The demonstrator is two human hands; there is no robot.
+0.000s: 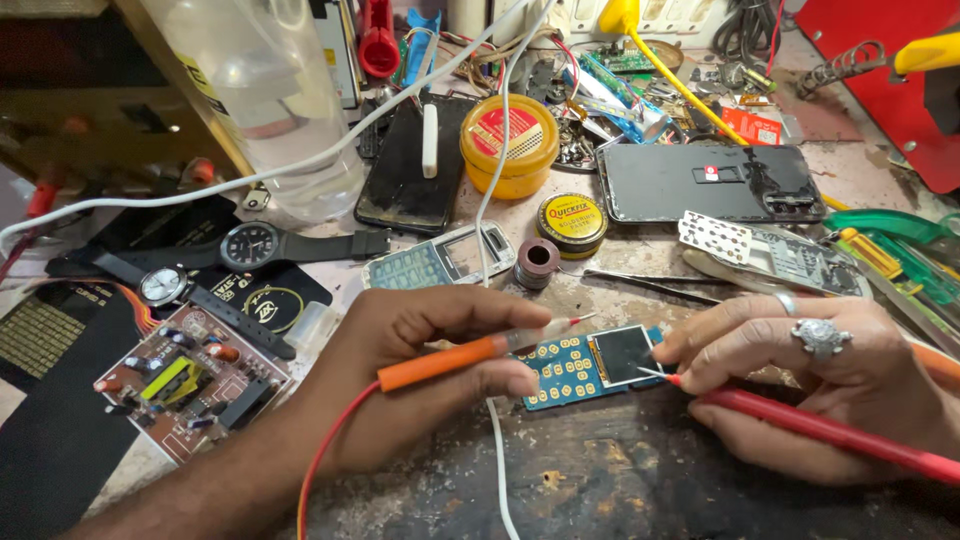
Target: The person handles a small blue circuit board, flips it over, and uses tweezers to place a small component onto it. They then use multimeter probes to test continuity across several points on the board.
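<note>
Orange-handled test probe (455,358) is pinched in the left hand (420,370), thumb on top and fingers curled closed around the barrel; its metal tip points right, away from the knuckles, and hovers over the upper edge of the small blue phone circuit board (590,365). A thin red lead (330,450) runs from the probe's rear end down along the left wrist.

Head view, right side: the right hand (800,385), wearing a large silver ring (820,337), is closed on a red test probe (810,425). The fingers grip its front end and the red body trails off past the wrist. Its tip rests at the right edge of the board, beside the small dark display (622,355).

The blue board lies flat on the worn wooden bench (600,480), directly between the two hands, with the left fingertips touching its keypad end.

Beyond the left hand's knuckles lie a grey phone front cover (440,260), a small solder spool (537,263) and a round yellow-lidded tin (571,222). A larger yellow tub (510,143) stands further off. Outside the left forearm sit a brown circuit board (190,390) and two wristwatches (230,265). Beyond the right hand lie tweezers (650,283), a white keypad membrane (770,255) and a black phone back panel (710,183)
</note>
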